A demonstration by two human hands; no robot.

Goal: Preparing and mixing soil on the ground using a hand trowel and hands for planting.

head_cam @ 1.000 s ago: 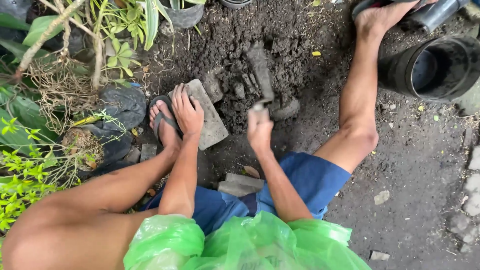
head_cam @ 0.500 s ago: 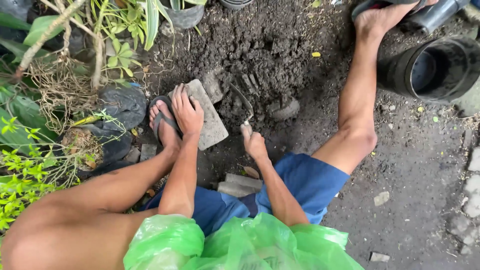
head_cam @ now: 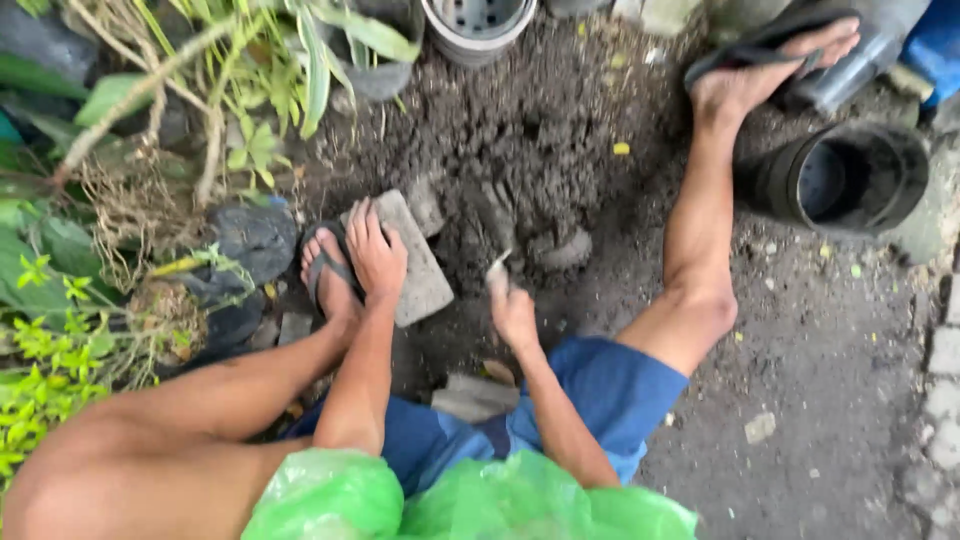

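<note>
My left hand [head_cam: 375, 255] rests palm down on a flat grey stone block [head_cam: 415, 265] lying at the edge of a patch of dark loose soil [head_cam: 520, 130]. My right hand [head_cam: 512, 310] is closed around a small tool whose pale metal tip [head_cam: 497, 268] points into the soil in front of me. The tool's handle is hidden in my fist. My left foot in a sandal [head_cam: 325, 265] sits just left of the block. My right leg stretches out to the far right, its foot [head_cam: 760, 70] on a dark sandal.
A black plastic pot [head_cam: 850, 180] lies on its side at right. A pale pot [head_cam: 480, 20] stands at the top. Green plants and roots [head_cam: 150, 150] crowd the left. Stone pieces [head_cam: 470, 395] lie under my knees. A green plastic bag [head_cam: 450, 500] covers my lap.
My right hand pulled back from the soil toward my body, then shifted slightly forward with the tool tip up. The left hand stayed on the block.
</note>
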